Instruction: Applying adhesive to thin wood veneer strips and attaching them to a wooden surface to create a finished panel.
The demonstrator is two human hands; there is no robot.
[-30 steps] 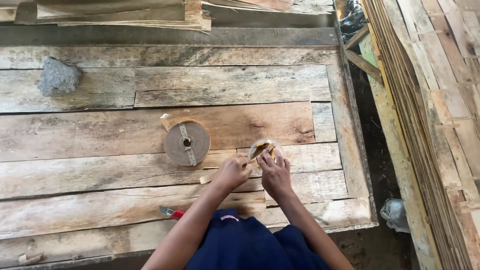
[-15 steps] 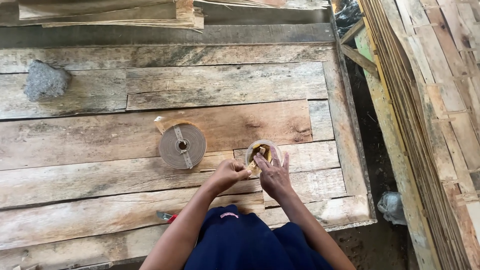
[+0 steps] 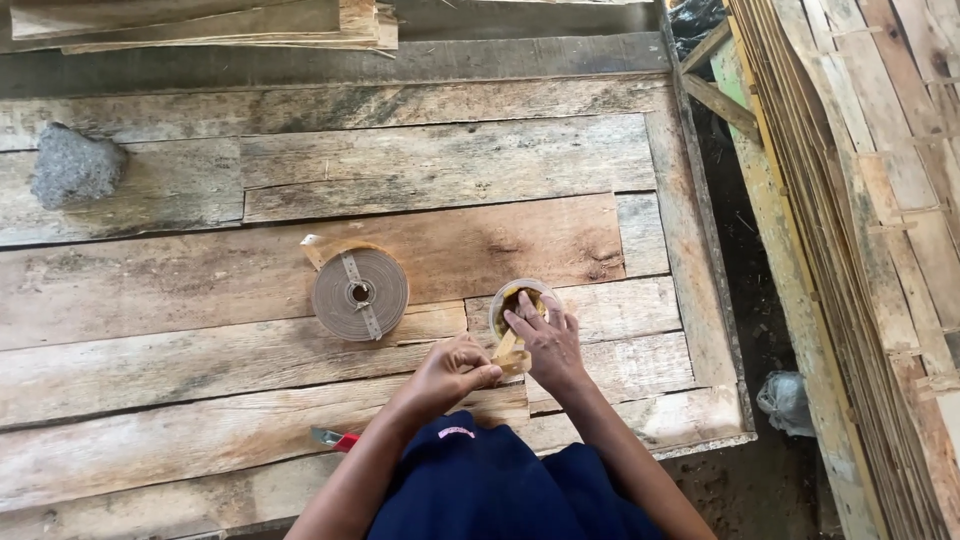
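Note:
A small round clear cup [image 3: 520, 300] with brownish-yellow paste stands on the plank table [image 3: 450, 160]. My right hand [image 3: 548, 342] rests over the cup, fingers dipping toward the paste and touching a short pale strip [image 3: 510, 352]. My left hand [image 3: 452, 372] pinches the near end of that strip just left of the cup. A coiled roll of brown strip [image 3: 360, 294] lies flat a little to the left, with a loose end sticking out at its upper left.
A grey stone [image 3: 75, 166] sits at the table's far left. A red-handled tool [image 3: 335, 439] lies near the front edge by my left arm. Thin boards [image 3: 200, 25] are stacked at the back. Bamboo slats [image 3: 860, 200] run along the right, beyond a dark gap.
The view has shifted slightly. My right hand's fingers have settled lower over the cup, and the pale strip now shows between both hands. The roll has not moved.

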